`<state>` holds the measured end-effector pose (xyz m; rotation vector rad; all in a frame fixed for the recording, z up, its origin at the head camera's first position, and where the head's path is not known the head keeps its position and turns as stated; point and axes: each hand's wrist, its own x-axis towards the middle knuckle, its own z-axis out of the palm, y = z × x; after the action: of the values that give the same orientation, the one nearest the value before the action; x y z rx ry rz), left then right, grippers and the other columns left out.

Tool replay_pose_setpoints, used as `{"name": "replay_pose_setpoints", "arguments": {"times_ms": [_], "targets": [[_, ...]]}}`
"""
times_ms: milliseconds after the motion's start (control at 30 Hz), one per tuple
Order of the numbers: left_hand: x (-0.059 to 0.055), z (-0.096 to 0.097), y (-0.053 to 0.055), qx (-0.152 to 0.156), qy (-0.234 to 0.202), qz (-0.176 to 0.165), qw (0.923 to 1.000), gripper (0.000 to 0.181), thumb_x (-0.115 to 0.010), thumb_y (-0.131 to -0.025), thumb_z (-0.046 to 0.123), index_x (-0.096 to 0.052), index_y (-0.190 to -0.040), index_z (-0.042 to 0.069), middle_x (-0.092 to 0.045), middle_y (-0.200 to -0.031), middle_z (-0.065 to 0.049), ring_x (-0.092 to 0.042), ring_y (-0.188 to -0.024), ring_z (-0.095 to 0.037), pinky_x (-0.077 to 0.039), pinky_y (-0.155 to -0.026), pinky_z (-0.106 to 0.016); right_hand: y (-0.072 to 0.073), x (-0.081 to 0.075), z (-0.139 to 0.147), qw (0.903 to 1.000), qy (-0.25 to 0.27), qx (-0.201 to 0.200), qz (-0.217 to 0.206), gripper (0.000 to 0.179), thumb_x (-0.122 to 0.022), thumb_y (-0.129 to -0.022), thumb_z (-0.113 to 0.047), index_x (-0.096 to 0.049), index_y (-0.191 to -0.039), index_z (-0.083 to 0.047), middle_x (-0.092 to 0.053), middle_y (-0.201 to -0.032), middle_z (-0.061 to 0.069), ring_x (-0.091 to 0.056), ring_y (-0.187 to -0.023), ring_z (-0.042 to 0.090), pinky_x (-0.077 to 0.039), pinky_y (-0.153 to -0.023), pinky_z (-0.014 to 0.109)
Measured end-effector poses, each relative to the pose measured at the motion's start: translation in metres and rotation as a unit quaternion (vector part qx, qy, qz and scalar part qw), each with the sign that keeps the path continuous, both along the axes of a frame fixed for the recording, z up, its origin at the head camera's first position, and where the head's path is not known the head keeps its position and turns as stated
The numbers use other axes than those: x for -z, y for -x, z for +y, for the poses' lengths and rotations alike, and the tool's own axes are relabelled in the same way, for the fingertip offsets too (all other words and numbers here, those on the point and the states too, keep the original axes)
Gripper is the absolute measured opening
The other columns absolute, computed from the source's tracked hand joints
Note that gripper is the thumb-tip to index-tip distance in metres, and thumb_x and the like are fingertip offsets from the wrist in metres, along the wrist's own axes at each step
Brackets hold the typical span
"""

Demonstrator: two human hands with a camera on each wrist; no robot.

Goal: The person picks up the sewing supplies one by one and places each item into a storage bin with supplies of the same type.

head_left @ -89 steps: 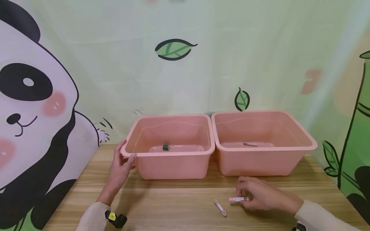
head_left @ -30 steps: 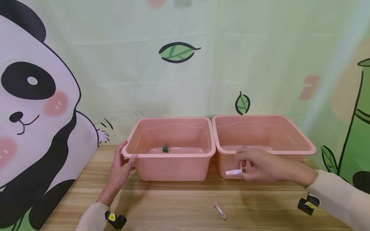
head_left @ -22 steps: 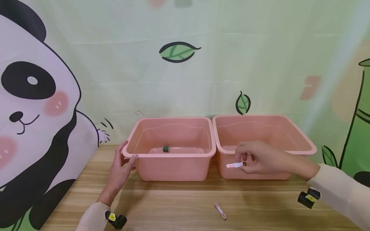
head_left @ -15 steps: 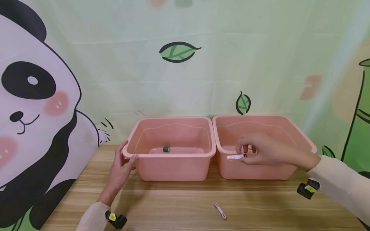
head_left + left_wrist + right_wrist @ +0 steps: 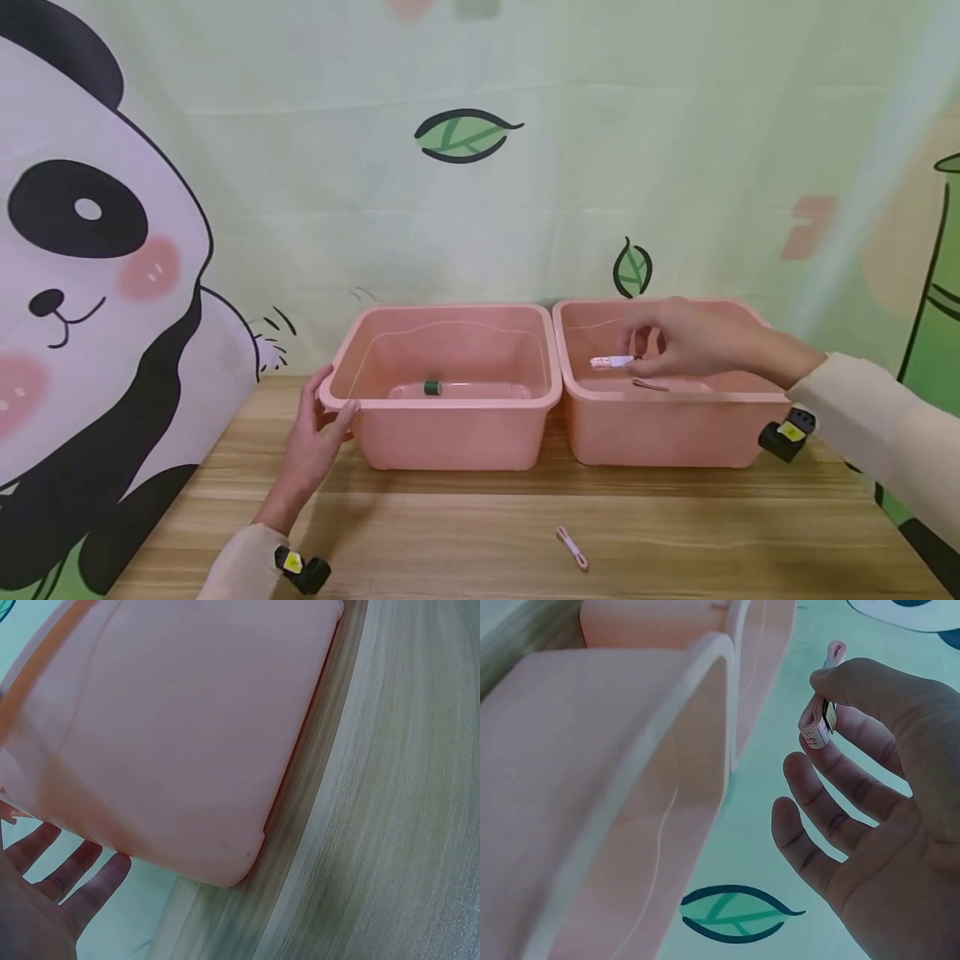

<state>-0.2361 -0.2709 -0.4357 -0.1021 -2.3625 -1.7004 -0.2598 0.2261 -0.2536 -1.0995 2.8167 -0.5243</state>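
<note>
My right hand pinches a folded soft tape measure between thumb and index finger, over the opening of the right pink bin. The right wrist view shows the pink-and-white tape measure looped flat, its other fingers spread apart from it. Beneath, a thin folded strip lies inside that bin. My left hand grips the left corner of the left pink bin, thumb on the rim. In the left wrist view its fingertips touch the bin's side wall.
A small green spool lies in the left bin. On the wooden table in front rests another small folded pink strip with a pale band. The bins stand side by side against a panda-printed cloth.
My right hand picked the tape measure up off the table, raised it past the right bin's front wall and brought it over the opening. My left hand stays at the left bin's rim.
</note>
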Motion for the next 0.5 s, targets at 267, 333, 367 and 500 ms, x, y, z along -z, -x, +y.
{"name": "replay_pose_setpoints", "arguments": {"times_ms": [267, 333, 367, 500], "targets": [[-0.002, 0.001, -0.001, 0.003, 0.002, 0.005, 1.0, 0.075, -0.06, -0.104, 0.038, -0.014, -0.163, 0.035, -0.036, -0.161, -0.013, -0.053, -0.122, -0.034, -0.058, -0.093, -0.047, 0.017, -0.008, 0.0, 0.9998, 0.016, 0.003, -0.012, 0.012, -0.08, -0.088, -0.013, -0.07, -0.091, -0.019, -0.065, -0.082, -0.003, -0.06, -0.077, 0.017, -0.054, -0.066, 0.031], [-0.001, 0.001, -0.001, 0.003, 0.002, 0.004, 1.0, 0.075, -0.06, -0.104, 0.04, -0.015, -0.163, 0.036, -0.037, -0.161, -0.012, -0.053, -0.122, -0.034, -0.059, -0.092, -0.043, 0.022, -0.01, 0.001, 0.9998, 0.013, 0.009, -0.009, 0.011, -0.08, -0.088, -0.014, -0.07, -0.091, -0.019, -0.066, -0.083, -0.003, -0.061, -0.079, 0.018, -0.054, -0.067, 0.032], [-0.001, 0.001, -0.001, 0.003, 0.002, 0.004, 1.0, 0.074, -0.06, -0.104, 0.04, -0.015, -0.163, 0.036, -0.037, -0.161, -0.012, -0.053, -0.122, -0.034, -0.059, -0.091, -0.042, 0.024, -0.011, 0.001, 0.9998, 0.012, 0.01, -0.008, 0.011, -0.079, -0.088, -0.014, -0.07, -0.091, -0.019, -0.066, -0.084, -0.003, -0.061, -0.08, 0.018, -0.054, -0.068, 0.032], [0.0, 0.001, 0.0, -0.001, 0.0, 0.0, 1.0, 0.072, -0.06, -0.104, 0.039, -0.016, -0.162, 0.039, -0.038, -0.16, -0.01, -0.053, -0.122, -0.033, -0.06, -0.089, -0.036, 0.033, -0.015, 0.003, 0.9999, 0.009, 0.012, -0.003, 0.008, -0.079, -0.09, -0.017, -0.071, -0.093, -0.019, -0.068, -0.087, -0.003, -0.062, -0.083, 0.017, -0.054, -0.071, 0.034]]}}
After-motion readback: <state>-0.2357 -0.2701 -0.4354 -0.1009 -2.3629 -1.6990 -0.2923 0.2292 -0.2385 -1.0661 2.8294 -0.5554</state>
